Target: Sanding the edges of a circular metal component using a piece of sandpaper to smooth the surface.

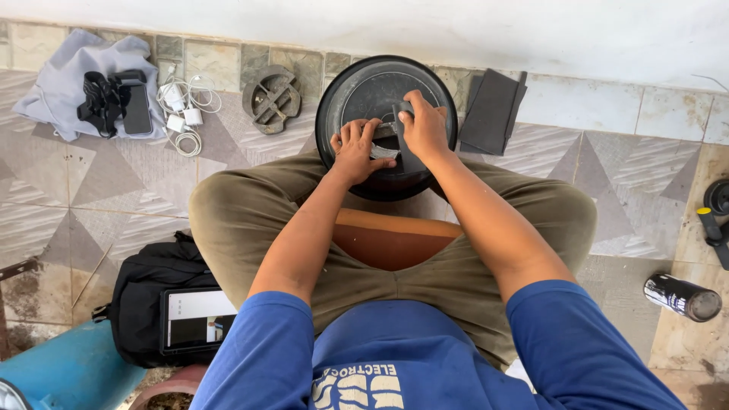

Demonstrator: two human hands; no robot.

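Head view looked straight down on the patterned grey tiled floor [623, 190], which ran up to a white wall along its far edge. I sat on a brown wooden stool [391, 239] with knees spread. Between my knees, by the floor's far edge, lay the round black metal disc [364, 87], flat side up. Both my hands were on its middle. My right hand [425, 129] was closed around a dark flat tool [406, 156] pressed against the disc's hub. My left hand [353, 148] lay with fingers curled over a small grey metal piece [383, 152] at the hub, touching it; whether it truly gripped it I could not tell.

At my left knee, toward the floor's near edge, sat a black fabric bag [148, 292] with a dark tablet [194, 323] resting on it. Toward the far left corner lay a grey cloth [53, 83] carrying a black phone [137, 106], with white charger cables [186, 102] beside it. A round grey slotted metal part [272, 97] lay just left of the disc, and a dark folded cloth [492, 112] just right of it. A black cylindrical can [682, 296] lay on its side near the right edge.
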